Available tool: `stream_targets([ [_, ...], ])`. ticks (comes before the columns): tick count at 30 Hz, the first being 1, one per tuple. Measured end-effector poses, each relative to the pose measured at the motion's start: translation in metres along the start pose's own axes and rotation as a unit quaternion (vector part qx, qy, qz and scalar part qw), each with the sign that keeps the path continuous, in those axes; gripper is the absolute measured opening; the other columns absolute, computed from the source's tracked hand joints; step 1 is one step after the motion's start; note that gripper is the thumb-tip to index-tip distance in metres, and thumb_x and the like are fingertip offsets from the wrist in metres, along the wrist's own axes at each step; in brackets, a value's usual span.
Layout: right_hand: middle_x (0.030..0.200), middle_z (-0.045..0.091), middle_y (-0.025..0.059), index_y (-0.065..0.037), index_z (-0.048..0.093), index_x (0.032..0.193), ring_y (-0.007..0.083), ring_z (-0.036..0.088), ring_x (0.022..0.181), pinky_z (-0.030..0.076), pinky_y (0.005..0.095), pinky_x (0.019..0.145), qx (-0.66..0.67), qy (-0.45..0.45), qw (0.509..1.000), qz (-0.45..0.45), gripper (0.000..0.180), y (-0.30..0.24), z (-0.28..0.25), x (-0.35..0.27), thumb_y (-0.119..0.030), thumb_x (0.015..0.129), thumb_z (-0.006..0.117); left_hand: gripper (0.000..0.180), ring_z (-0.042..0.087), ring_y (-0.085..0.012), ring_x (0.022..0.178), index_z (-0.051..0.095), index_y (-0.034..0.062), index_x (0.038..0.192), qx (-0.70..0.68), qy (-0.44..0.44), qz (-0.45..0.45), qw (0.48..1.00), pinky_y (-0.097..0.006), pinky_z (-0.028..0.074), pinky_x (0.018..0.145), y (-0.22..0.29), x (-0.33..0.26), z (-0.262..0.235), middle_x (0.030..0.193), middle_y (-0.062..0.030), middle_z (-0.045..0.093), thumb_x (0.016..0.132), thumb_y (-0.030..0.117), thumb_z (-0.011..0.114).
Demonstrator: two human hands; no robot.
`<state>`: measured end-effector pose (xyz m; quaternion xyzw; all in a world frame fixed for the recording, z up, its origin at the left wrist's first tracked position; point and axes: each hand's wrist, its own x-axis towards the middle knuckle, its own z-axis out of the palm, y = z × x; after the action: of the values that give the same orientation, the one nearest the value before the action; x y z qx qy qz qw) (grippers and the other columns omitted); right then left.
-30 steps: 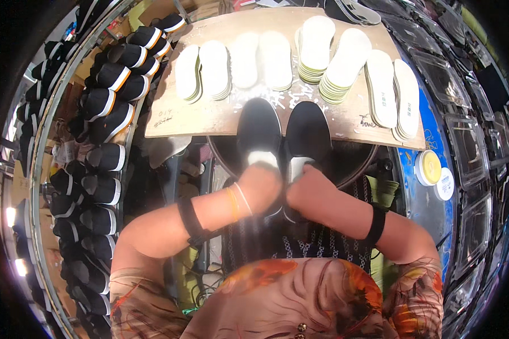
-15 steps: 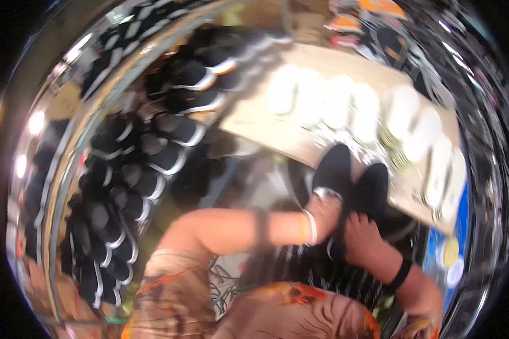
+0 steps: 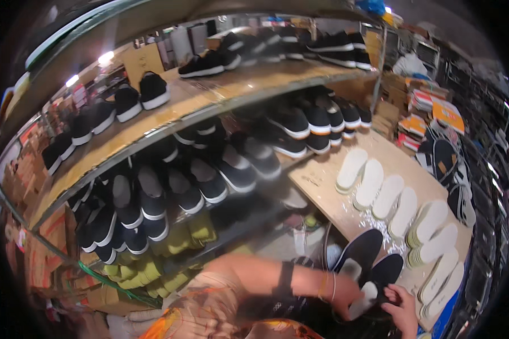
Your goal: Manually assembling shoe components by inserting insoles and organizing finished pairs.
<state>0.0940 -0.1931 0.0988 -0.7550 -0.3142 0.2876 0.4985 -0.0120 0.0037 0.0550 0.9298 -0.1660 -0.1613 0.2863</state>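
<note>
A pair of black slip-on shoes sits in front of me, toes pointing away, beside the board's near edge. The left black shoe shows a pale grey lining at its opening. The right black shoe has a white insole or lining showing. My left hand, slightly blurred, is closed at the heel end of the pair; its fingertips are partly hidden. With bent fingers and thumb, my right hand grips the right shoe's side near its opening. White insoles lie in rows and stacks on the board just beyond.
The light wooden board carries scattered white scraps. To the left, a rack holds dark shoes on its upper shelf and lower rows of black shoes. Orange and white packets and dark shoe parts lie beyond the board.
My view has swung up and left, so the shoe rack shows more fully. Both hands and the shoes now appear lower in the picture, with pale lining or insoles visible in the openings.
</note>
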Motion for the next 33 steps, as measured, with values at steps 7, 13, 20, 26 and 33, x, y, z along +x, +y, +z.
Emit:
stream_targets([
  [7, 0.101, 0.06, 0.0231, -0.001, 0.053, 0.112, 0.0344, 0.058, 0.096, 0.045, 0.0374, 0.082, -0.282, 0.031, 0.958, 0.042, 0.041, -0.028, -0.01, -0.023, -0.014, 0.074, 0.063, 0.046, 0.06, -0.0349, 0.069, 0.057, 0.0044, 0.086, 0.128, 0.085, 0.042, 0.987, -0.043, 0.046, 0.061, -0.002, 0.014, 0.029, 0.07, -0.0141, 0.061, 0.07, 0.046, 0.066],
  [13, 0.095, 0.062, 0.0219, -0.001, 0.055, 0.11, 0.0342, 0.059, 0.091, 0.045, 0.037, 0.079, -0.287, 0.106, 0.946, 0.105, 0.04, 0.008, -0.038, -0.054, -0.017, 0.074, 0.064, 0.04, 0.057, -0.0346, 0.055, 0.06, 0.0077, 0.068, 0.11, 0.372, 0.059, 0.92, -0.042, 0.045, 0.05, 0.036, -0.045, -0.085, 0.057, -0.0155, 0.056, 0.079, 0.047, 0.059],
  [20, 0.093, 0.062, 0.0201, -0.004, 0.057, 0.109, 0.0335, 0.059, 0.088, 0.045, 0.0376, 0.078, -0.262, 0.067, 0.947, 0.173, 0.035, 0.054, -0.041, -0.051, -0.018, 0.077, 0.062, 0.044, 0.058, -0.03, 0.053, 0.06, 0.007, 0.067, 0.296, 0.445, -0.014, 0.845, -0.038, 0.045, 0.048, 0.049, -0.078, -0.216, 0.057, -0.0118, 0.057, 0.078, 0.05, 0.058],
  [26, 0.105, 0.059, 0.0211, -0.001, 0.054, 0.113, 0.0352, 0.056, 0.097, 0.044, 0.0384, 0.083, -0.262, 0.058, 0.96, 0.082, 0.041, 0.074, -0.026, -0.003, -0.015, 0.076, 0.062, 0.035, 0.054, -0.0289, 0.049, 0.056, 0.0069, 0.065, 0.406, 0.499, -0.053, 0.764, -0.035, 0.042, 0.042, -0.003, -0.05, -0.29, 0.055, -0.0094, 0.052, 0.074, 0.039, 0.067],
  [33, 0.094, 0.065, 0.0103, -0.01, 0.066, 0.096, 0.0285, 0.061, 0.086, 0.048, 0.037, 0.075, -0.376, 0.144, 0.912, 0.074, 0.025, 0.096, 0.004, 0.017, -0.028, 0.08, 0.057, 0.045, 0.045, -0.0293, 0.043, 0.046, 0.0054, 0.052, 0.352, 0.478, -0.046, 0.804, -0.034, 0.036, 0.041, -0.016, -0.059, -0.274, 0.05, -0.0111, 0.044, 0.067, 0.037, 0.074],
])
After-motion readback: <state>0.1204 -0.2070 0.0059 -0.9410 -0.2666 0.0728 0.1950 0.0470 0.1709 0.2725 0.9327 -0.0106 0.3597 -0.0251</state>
